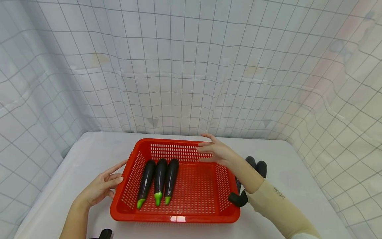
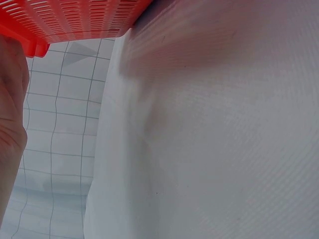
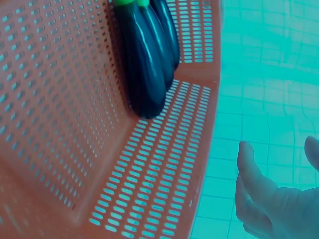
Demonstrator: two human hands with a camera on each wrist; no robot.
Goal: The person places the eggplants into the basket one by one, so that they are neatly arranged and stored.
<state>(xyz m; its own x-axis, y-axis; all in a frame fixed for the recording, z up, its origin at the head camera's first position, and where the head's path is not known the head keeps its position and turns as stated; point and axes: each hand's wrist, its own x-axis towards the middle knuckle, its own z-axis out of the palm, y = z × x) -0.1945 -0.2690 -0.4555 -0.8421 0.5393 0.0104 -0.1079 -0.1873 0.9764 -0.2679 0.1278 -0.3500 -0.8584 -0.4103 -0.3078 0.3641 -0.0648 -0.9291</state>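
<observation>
A red slotted plastic basket stands on the white-covered table, with three dark eggplants side by side in its left half, green stem ends toward the front. My left hand is at the basket's left rim, fingers extended, the fingertips right at its outer side. In the left wrist view part of that hand shows below the red rim. Over the basket's right back part hovers my right hand, fingers spread and holding nothing. The right wrist view shows the same hand beside the basket wall.
To the right of the basket lie more eggplants, partly hidden behind my right forearm. Black wrist gear sits by the basket's front right corner. A white gridded curtain encloses the table at the back and sides.
</observation>
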